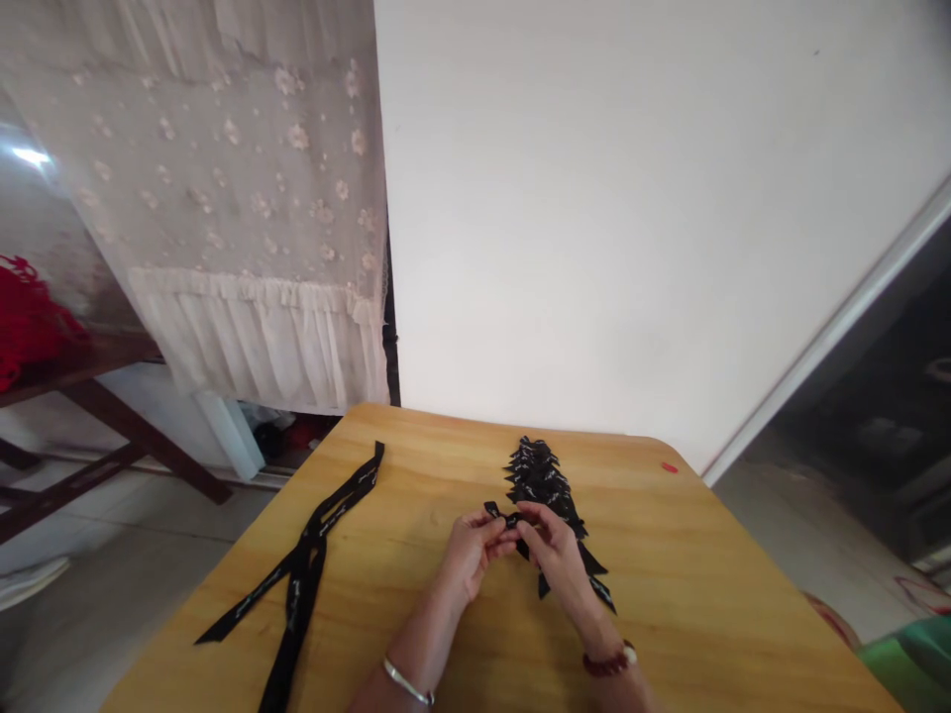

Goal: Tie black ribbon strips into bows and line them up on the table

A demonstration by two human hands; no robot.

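Between my two hands is a black ribbon bow (512, 520), pinched at both sides just above the table. My left hand (475, 550) closes its thumb and fingers on the bow's left part. On its right part, my right hand (550, 545) grips with fingertips bent inward. A row of black ribbon bows (539, 470) with pale printing lies overlapped beyond and under my right hand, which partly hides it. Loose black ribbon strips (304, 555) with similar printing lie crossed on the table at the left.
The wooden table (401, 614) meets a white wall (631, 218). A small red piece (670, 467) lies near its far right corner. A lace curtain (260, 218) hangs at the left, near a dark wooden stand (126, 426) with red material (34, 322) on it.
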